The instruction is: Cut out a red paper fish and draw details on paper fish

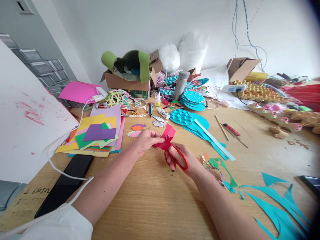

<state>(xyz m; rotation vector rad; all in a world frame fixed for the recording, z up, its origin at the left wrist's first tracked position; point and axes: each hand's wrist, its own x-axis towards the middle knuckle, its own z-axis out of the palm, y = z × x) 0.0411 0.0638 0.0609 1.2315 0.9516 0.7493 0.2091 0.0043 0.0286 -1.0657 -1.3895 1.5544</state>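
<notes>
Pinched in my left hand (147,141) is a piece of red-pink paper (169,132) with a jagged, partly cut edge. My right hand (183,156) is wrapped round the red handles of a pair of scissors (185,162). The blades meet the paper close to my left fingertips and are mostly hidden by it. Beyond my hands lie small fish-shaped cutouts, one group orange and purple (138,127), another white with drawn lines (159,123). A white glue bottle (163,114) rests on its side behind them.
At left are stacked coloured papers (100,136), a black phone (66,183) and a white cable (86,179). Turquoise scalloped discs (181,117) and strips (215,140) lie right of centre. Turquoise scraps (272,203) spread at lower right. A grey thermos (181,86) stands behind.
</notes>
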